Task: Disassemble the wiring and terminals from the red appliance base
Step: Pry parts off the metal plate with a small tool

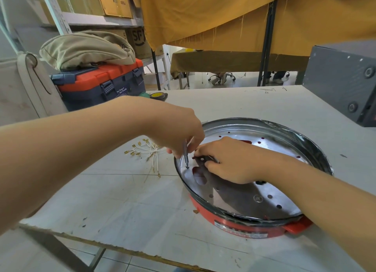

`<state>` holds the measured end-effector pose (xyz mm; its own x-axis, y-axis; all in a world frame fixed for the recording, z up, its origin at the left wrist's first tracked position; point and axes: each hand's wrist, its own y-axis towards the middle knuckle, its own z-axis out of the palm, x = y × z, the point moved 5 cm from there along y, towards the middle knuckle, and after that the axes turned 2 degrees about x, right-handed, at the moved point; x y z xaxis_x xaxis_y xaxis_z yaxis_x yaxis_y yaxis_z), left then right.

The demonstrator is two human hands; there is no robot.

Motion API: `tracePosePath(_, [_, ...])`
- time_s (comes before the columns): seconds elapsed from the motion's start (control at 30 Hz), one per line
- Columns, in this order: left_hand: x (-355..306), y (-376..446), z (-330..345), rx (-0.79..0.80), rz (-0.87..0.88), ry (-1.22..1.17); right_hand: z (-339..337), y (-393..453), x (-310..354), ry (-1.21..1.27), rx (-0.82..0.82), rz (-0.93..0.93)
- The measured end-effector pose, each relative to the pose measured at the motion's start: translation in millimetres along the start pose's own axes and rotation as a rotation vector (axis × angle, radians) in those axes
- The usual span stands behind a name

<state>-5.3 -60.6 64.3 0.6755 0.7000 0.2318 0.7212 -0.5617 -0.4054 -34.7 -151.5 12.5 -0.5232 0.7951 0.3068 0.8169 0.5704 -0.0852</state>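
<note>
The red appliance base (pixel 240 226) lies on the white table, with a shiny perforated metal plate (pixel 234 198) inside its black rim. My left hand (pixel 179 129) grips a thin metal screwdriver (pixel 185 153) held upright, its tip on a screw (pixel 187 167) near the plate's left edge. My right hand (pixel 227 160) rests on the plate and pinches a small dark part (pixel 201 158) beside the screwdriver. A bundle of white wires with brass terminals (pixel 149 152) lies loose on the table, left of the base.
A navy and orange toolbox (pixel 101 84) with a beige bag (pixel 85 50) on top stands at the back left. A roll of yellow tape (pixel 157 95) lies behind my left arm. A grey metal box (pixel 341 80) occupies the back right. The table's front edge (pixel 101 244) is close.
</note>
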Motion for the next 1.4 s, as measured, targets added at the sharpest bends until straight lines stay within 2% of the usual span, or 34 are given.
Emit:
tracePosePath(0.1, [4, -2, -1, -0.016, 0.007, -0.077, 0, 0, -1, -0.010, -0.004, -0.002])
tracePosePath(0.27, [10, -1, 0, -0.029, -0.069, -0.061, 2, 0, -3, -0.022, 0.007, -0.001])
tracePosePath(0.47, [5, -4, 2, -0.021, 0.002, -0.024, 3, 2, -6, -0.018, -0.011, -0.021])
tracePosePath(0.67, [9, -5, 0, -0.024, 0.003, -0.123, 3, 3, -7, -0.014, -0.018, -0.031])
tracePosePath(0.9, [7, 2, 3, -0.017, -0.077, -0.014, 3, 2, -6, -0.009, -0.010, -0.037])
tracePosePath(1.2, [0, -2, -1, -0.005, 0.014, -0.087, 3, 1, -5, -0.029, -0.019, -0.037])
tracePosePath(1.4, [1, 2, -2, -0.007, -0.053, 0.076, 2, 0, -5, -0.028, -0.010, -0.035])
